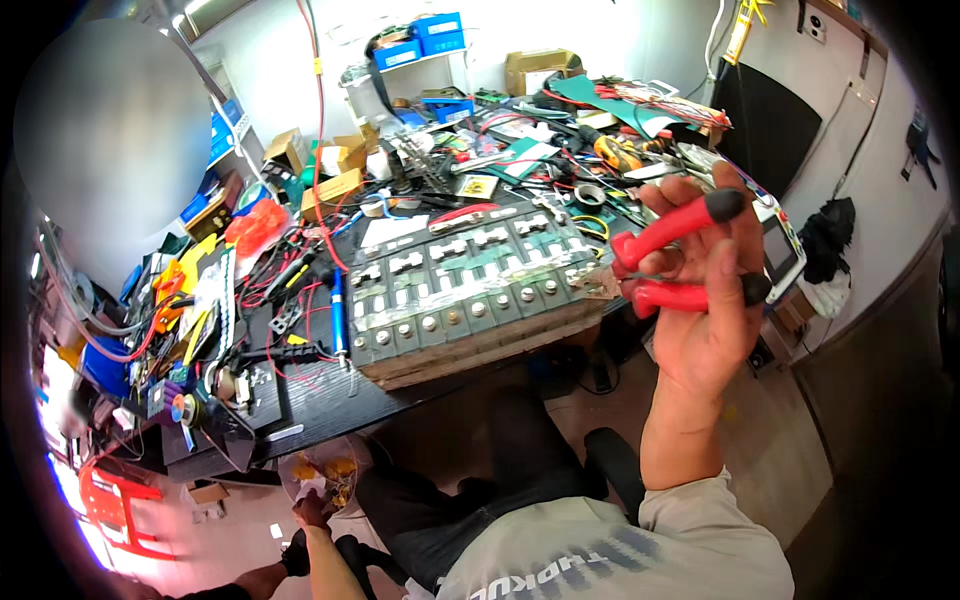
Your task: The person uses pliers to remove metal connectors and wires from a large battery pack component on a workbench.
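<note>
My right hand (712, 310) is raised at the right, fingers and thumb around the spread red handles of a pair of pliers (675, 240). The handles have black ends. The jaws point left to the right end of a large battery pack (480, 262); I cannot tell whether they touch it. Dark cells stand side by side in the pack, with silver terminals, metal links and clear tape on top. Low down, my left hand (313, 510) hangs beside a clear bin (290, 470) with yellow-orange bits inside. Its fingers are closed near something white, too small to name.
The black table (385, 400) carries heaps of tools, wires and small boxes. A blue tube-shaped tool (338, 312) lies left of the pack. An orange-red plastic bag (257, 226) sits farther left. A red stool (118, 510) stands on the floor. A blurred shape fills the upper left.
</note>
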{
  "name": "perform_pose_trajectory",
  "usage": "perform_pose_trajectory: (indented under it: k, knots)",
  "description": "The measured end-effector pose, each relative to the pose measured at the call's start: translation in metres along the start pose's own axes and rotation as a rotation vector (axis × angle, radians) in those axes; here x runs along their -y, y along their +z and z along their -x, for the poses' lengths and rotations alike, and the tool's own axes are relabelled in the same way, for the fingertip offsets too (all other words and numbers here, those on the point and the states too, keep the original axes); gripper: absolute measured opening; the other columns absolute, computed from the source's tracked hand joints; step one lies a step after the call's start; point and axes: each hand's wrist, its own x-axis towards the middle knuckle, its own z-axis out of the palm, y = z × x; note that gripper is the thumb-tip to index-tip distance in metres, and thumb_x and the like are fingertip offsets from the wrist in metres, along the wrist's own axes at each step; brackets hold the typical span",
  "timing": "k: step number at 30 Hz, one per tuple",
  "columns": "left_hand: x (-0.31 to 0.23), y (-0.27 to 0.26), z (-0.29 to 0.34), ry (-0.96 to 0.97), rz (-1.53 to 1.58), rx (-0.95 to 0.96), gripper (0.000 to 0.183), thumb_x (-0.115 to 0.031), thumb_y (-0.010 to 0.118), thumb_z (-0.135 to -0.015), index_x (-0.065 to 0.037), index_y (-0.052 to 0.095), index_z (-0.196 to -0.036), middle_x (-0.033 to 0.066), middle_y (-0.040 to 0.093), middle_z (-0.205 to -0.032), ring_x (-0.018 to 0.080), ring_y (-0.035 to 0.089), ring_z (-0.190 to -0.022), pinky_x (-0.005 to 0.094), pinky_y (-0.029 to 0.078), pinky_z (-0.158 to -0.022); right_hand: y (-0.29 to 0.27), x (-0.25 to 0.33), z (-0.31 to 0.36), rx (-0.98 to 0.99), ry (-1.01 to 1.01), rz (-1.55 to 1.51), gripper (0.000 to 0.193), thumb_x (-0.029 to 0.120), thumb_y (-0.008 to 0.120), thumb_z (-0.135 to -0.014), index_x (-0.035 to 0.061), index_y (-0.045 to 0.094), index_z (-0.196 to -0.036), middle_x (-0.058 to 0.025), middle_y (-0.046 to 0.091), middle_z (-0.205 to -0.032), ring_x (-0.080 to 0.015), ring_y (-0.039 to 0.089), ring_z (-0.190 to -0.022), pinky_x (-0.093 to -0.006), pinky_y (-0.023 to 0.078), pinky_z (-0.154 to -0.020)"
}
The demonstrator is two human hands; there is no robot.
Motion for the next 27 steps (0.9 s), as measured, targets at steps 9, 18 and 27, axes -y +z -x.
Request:
perform_pose_trajectory:
  k: [9,18,27]
  knots:
    - [0.012,0.007,-0.008,0.089,-0.011,-0.009,0.024,-0.024,0.077,-0.094,-0.002,0.070,-0.097,0.0075,0.070,-0.084,0.0255,0.072,-0.072,0.0416,0.056,-0.055,0.000,-0.007,-0.003,0.110,0.023,-0.012,0.082,0.035,0.075,-0.106,-0.0006,0.036,-0.168,-0.0264,0.063,-0.149,-0.0338,0.065,-0.136,-0.0349,0.063,-0.087]
    - [-0.005,0.012,0.010,0.035,-0.054,0.088,0.028,-0.024,0.075,-0.095,-0.004,0.074,-0.114,0.0111,0.080,-0.099,0.0236,0.077,-0.076,0.0383,0.057,-0.055,0.006,-0.020,0.013,0.099,-0.014,0.052,0.080,0.034,0.075,-0.106,-0.0010,0.037,-0.167,-0.0255,0.065,-0.144,-0.0284,0.066,-0.130,-0.0330,0.059,-0.094]
    - [0.007,0.014,-0.003,0.041,-0.017,0.173,0.026,-0.030,0.075,-0.097,-0.010,0.069,-0.113,0.0055,0.079,-0.094,0.0233,0.076,-0.079,0.0445,0.057,-0.061,0.022,-0.035,-0.010,0.059,-0.109,0.142,0.046,0.020,0.066,-0.111,-0.0035,0.053,-0.148,-0.0177,0.075,-0.114,-0.0047,0.058,-0.070,-0.0202,0.047,-0.061]
